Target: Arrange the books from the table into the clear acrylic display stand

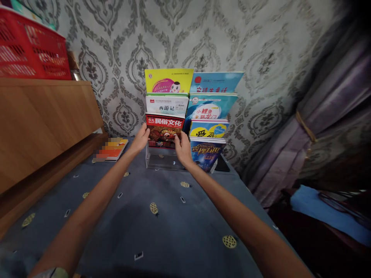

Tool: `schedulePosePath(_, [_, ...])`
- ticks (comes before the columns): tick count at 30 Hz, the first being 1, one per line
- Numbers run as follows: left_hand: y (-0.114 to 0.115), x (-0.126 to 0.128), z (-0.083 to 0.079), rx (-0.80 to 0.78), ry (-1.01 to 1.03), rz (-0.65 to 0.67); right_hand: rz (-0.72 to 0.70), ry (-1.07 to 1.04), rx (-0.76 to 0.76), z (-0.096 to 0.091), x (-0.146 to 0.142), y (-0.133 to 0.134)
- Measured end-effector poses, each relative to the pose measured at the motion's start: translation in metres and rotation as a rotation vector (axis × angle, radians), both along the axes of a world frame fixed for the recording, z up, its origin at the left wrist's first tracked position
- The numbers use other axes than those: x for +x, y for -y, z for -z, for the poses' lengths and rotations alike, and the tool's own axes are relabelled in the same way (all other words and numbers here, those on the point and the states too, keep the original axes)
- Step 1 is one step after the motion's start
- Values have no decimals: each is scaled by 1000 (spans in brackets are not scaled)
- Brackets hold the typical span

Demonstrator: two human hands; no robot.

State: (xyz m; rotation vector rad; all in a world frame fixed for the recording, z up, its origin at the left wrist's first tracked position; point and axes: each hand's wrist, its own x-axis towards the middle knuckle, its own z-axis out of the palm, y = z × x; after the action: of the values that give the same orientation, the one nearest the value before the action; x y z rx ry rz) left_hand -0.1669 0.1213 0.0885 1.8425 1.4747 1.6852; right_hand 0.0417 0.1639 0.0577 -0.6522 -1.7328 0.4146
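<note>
In the left column of the clear rack (166,163), above its lowest tier, I hold a red-and-brown book (162,132) between my two hands, left hand (140,138) at its left edge, right hand (183,149) at its right. The cover faces me, title upright, top edge running across the rack; I cannot tell its long axis. Behind it in the rack stands a white book (166,104).

One clear rack (164,163) shows seven book covers (165,133): three in its left column, four in its right. At it are one left hand (141,138) and one right hand (183,150). Left of it: one orange book (116,149), one red basket (34,48). Right: one curtain (285,146).
</note>
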Motion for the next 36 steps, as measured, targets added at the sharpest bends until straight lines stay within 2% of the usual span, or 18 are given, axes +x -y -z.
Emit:
schedulePosePath(5, [-4, -6, 5, 55, -125, -135, 102, 104, -1, 1, 0, -6])
schedulePosePath(10, [-7, -8, 8, 23, -218, -254, 138, 166, -43, 7, -5, -9])
schedulePosePath(17, [6, 1, 9, 34, -267, -388, 194, 250, -68, 17, -7, -9])
schedulePosePath(22, [23, 15, -4, 163, -377, -431, 197, 274, -92, 25, -7, -10])
schedulePosePath(26, [31, 25, -18, 149, -515, -453, 210, 278, -102, 29, -7, -10])
schedulePosePath(31, [28, 28, -27, 195, -586, -449, 203, 257, -92, 31, -7, -7])
schedulePosePath(36, [23, 27, -25, 185, -618, -417, 205, 240, -89, 33, -7, -5])
